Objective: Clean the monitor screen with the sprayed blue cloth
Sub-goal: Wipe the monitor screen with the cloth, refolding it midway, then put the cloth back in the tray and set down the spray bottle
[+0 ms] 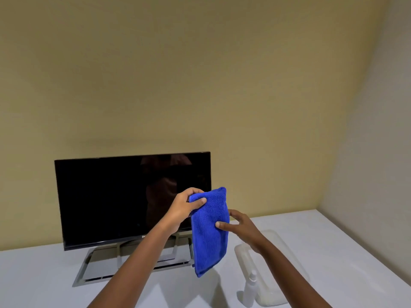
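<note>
Nearest the camera, at about five o'clock, a small white spray bottle [250, 290] stood on the white surface [44, 283], just beside a pale translucent tray [287, 258] that ran back toward three o'clock. No label could be read on the bottle.

Above these, both forearms reached in from the bottom edge. The left hand [184, 210] had its fingers closed on the top corner of the blue microfibre cloth [210, 232], thumb in front and the other fingers behind. The right hand [238, 225] pinched the cloth's right edge about halfway down between thumb and fingers. The cloth hung folded and lengthwise in the air at roughly the centre of the view, its lower end clear of the surface and apart from the screen.

The cloth looked light, soft and limp, likely a little damp from spraying; it would drape from any grip and probably works best bunched into a flat pad under the palm rather than held by a corner.

Farther back, at about nine o'clock from the cloth, the monitor [124, 196] stood on a flat silver stand [100, 265], its dark screen off and faintly reflecting the person. The glossy panel seemed fragile, so light pressure would suit it. Only the first letters of a logo, "De", showed on the lower bezel; the rest was hidden by the left arm. Behind it rose a plain beige wall [200, 74].
</note>
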A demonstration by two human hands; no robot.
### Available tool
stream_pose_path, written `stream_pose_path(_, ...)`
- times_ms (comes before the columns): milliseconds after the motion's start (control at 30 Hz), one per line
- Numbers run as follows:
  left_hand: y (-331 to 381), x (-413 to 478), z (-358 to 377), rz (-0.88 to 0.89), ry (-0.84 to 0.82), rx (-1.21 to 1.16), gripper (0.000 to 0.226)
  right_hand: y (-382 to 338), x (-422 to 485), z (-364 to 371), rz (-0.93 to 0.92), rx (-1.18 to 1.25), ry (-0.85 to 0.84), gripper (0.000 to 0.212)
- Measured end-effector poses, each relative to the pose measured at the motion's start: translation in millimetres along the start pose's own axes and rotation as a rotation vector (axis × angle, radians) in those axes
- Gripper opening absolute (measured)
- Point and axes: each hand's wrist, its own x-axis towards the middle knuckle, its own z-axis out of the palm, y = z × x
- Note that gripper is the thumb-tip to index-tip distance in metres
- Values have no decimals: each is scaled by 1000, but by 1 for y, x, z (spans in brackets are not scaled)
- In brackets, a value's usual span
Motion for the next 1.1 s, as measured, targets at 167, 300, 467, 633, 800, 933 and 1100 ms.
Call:
stream_pose_path(167,-2,32,22,7,11,264,23,7,12,-41,-20,-88,72,28)
stream_pose_path(300,-3,58,54,-55,-100,545,42,19,18,-69,-51,-161,84,22)
stream_pose_path(467,-10,90,103,-70,0,654,40,44,18,-103,15,-147,115,20)
stream_pose_path(633,-33,111,151,-104,23,717,36,79,11,-140,169,-146,124,37)
stream_pose_path(800,-69,125,191,-182,-54,718,32,120,3,-158,272,-275,157,47)
stream_pose_path(933,-97,130,219,-255,-135,754,23,153,0,-158,327,-459,95,42)
stream_pose_path(1100,-128,134,242,-286,-256,927,21,178,4,-154,423,-610,-49,42)
